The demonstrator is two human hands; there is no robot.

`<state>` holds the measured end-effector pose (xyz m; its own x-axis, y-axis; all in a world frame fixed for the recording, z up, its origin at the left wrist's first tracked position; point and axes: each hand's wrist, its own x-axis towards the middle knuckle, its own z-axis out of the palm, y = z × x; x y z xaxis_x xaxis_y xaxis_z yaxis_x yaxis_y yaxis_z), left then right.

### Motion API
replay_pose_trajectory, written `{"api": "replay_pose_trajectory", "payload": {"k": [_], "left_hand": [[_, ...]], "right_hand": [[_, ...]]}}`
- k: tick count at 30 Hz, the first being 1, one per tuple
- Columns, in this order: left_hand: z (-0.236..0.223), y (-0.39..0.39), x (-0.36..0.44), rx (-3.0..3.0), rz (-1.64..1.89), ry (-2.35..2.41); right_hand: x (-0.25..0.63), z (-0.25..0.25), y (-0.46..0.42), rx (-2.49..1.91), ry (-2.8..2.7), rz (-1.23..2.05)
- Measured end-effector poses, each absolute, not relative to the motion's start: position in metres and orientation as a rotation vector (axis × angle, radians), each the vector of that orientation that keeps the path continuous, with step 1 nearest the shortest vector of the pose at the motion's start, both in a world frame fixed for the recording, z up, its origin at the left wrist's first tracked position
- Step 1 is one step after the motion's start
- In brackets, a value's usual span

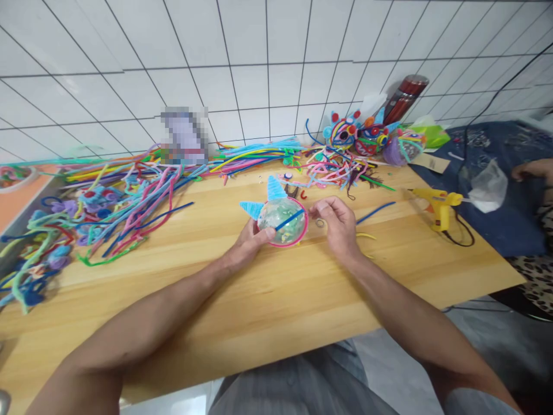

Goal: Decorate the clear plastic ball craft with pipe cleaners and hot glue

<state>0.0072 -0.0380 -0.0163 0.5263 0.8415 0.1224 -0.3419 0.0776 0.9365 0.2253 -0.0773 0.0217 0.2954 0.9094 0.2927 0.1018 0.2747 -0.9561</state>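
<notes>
My left hand (253,242) is closed round the lower left of a clear ball (283,222), its thumb on the near side. Pale green bits show through the ball's wall, and a pink pipe cleaner (306,225) rings its edge. Two light blue wound pipe-cleaner ears (276,187) stick up at the upper left. A short dark blue pipe cleaner (290,219) lies slantwise across the ball, one end by my left thumb. Just right of the ball, my right hand (339,222) has its thumb and forefinger pinched together; anything between them is too small to make out.
A yellow glue gun (438,204) stands on the right, its cord trailing. Pipe-cleaner piles (142,196) cover the left and back. Decorated balls (367,138) and a red thermos (406,98) are at the back right. Pliers (294,191) lie behind the ball. Another person's hand (533,170) shows far right.
</notes>
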Motion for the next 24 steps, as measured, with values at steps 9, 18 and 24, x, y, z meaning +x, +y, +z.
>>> {"api": "replay_pose_trajectory", "payload": {"k": [9,18,24], "left_hand": [[0.007,-0.040,0.012,1.043,0.899,0.506],[-0.007,-0.035,0.003,1.280,0.902,0.529],[0.029,0.008,-0.028,1.350,0.956,0.505]], "right_hand": [[0.214,0.016,-0.092,-0.960,-1.439,0.922],[0.209,0.024,-0.094,-1.006,-1.511,0.975],[0.221,0.039,-0.093,-1.013,-1.666,0.808]]}}
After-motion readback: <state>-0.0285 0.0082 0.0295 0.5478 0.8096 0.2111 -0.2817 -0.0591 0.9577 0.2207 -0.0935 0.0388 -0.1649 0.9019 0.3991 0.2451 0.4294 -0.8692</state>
